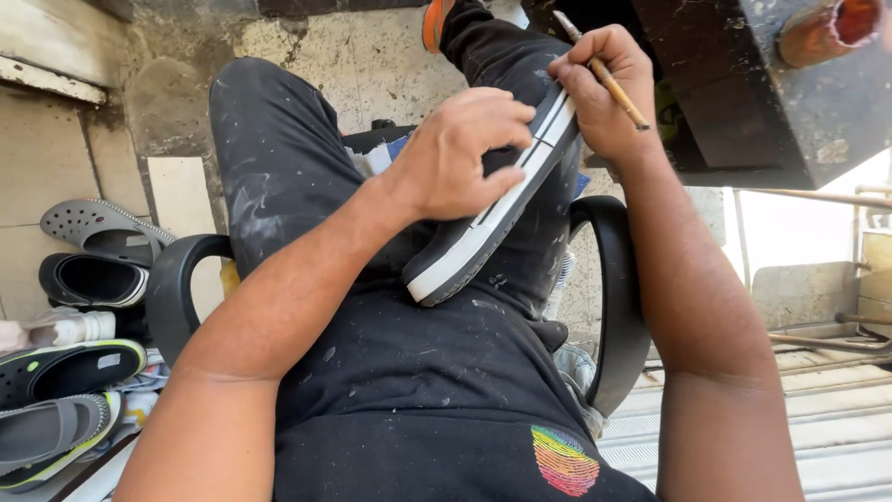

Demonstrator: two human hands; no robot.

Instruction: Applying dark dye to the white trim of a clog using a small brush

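Observation:
A dark shoe with a white sole edge (pixel 474 237) lies sole-side up across my right thigh. My left hand (pixel 460 153) grips it around the middle, fingers curled over the sole. My right hand (pixel 604 93) rests at the shoe's far end and pinches a thin wooden brush (pixel 609 79), its stick slanting across my fingers. I sit in a black chair with curved armrests (pixel 177 279), wearing dark paint-speckled trousers and a black shirt.
Several sandals and shoes (pixel 88 279) are piled on the floor at the left. A dark metal box with a rusty pipe end (pixel 818 33) stands at the top right. Metal rails and steps (pixel 836 372) lie at the right. Stone floor ahead.

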